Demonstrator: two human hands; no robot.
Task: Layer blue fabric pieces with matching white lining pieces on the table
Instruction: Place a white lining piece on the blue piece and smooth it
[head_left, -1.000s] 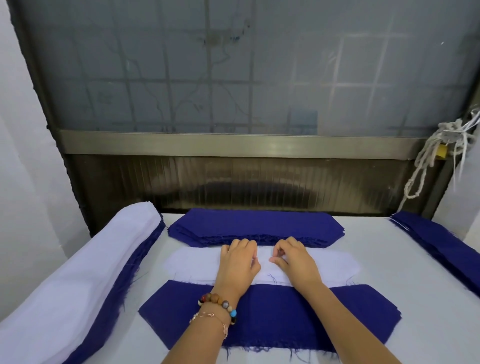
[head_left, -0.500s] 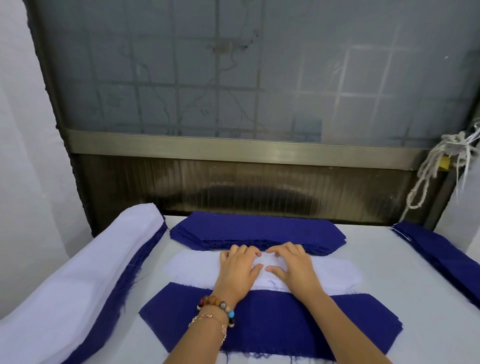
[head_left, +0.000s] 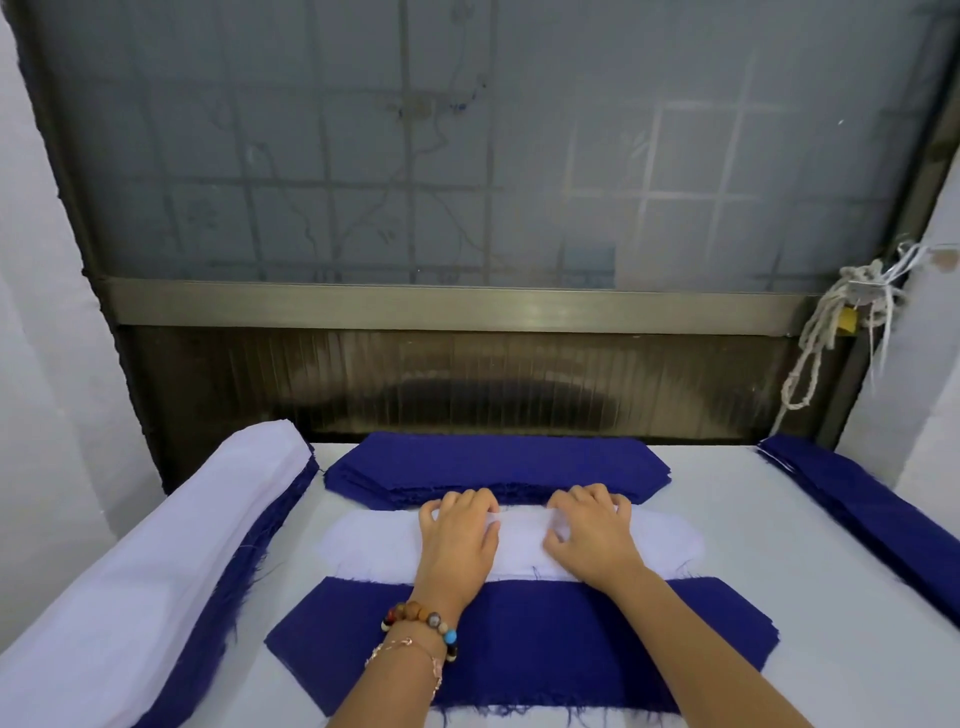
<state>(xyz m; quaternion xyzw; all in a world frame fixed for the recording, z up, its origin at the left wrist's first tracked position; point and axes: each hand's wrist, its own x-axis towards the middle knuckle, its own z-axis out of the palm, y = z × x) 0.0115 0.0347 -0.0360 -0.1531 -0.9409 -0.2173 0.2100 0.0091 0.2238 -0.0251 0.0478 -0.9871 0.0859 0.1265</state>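
With left grip (head_left: 457, 540) and right grip (head_left: 592, 535) pinching the white lining (head_left: 374, 540) at its far edge, lift one layer evenly.

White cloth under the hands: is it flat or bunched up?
Spread flat. White cloth lies wide on the table; left hand and right hand grip its far edge.

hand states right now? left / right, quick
Left hand: closed, fingers curled over the far edge of the white lining piece, gripping it.
Right hand: closed, gripping the same edge.
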